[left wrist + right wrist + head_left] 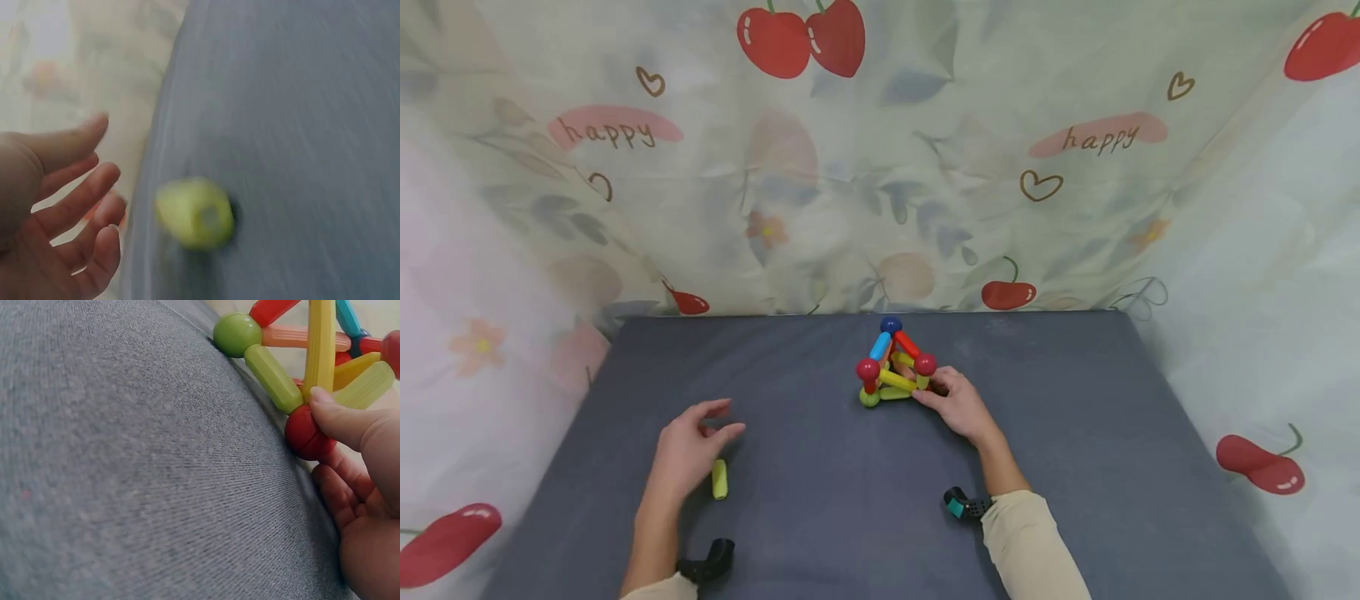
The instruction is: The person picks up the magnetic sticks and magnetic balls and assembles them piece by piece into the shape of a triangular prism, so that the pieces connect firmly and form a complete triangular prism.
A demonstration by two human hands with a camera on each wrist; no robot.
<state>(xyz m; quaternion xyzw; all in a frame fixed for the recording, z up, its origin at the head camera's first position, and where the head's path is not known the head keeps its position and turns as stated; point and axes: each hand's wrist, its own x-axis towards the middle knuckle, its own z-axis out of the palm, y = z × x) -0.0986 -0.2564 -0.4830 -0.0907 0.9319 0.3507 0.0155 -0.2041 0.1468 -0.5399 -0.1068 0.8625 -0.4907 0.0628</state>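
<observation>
A frame of magnetic rods and balls (897,379) stands at the back middle of the table. Its balls are blue, red and green; its rods are yellow, red, blue, orange and lime. My right hand (957,404) pinches its lower near-right corner. In the right wrist view, the thumb (344,419) lies on a red ball (307,434), with the fingers on the ball's far side. My left hand (688,450) hovers at the left, fingers loosely bent and holding nothing. Beside it a loose lime magnetic rod (720,479) lies on the table, blurred in the left wrist view.
A dark grey cloth (820,517) covers the table. Patterned curtains (880,167) hang behind it and along both sides. A black wrist device (707,562) sits at the left wrist, and another device (966,504) at the right.
</observation>
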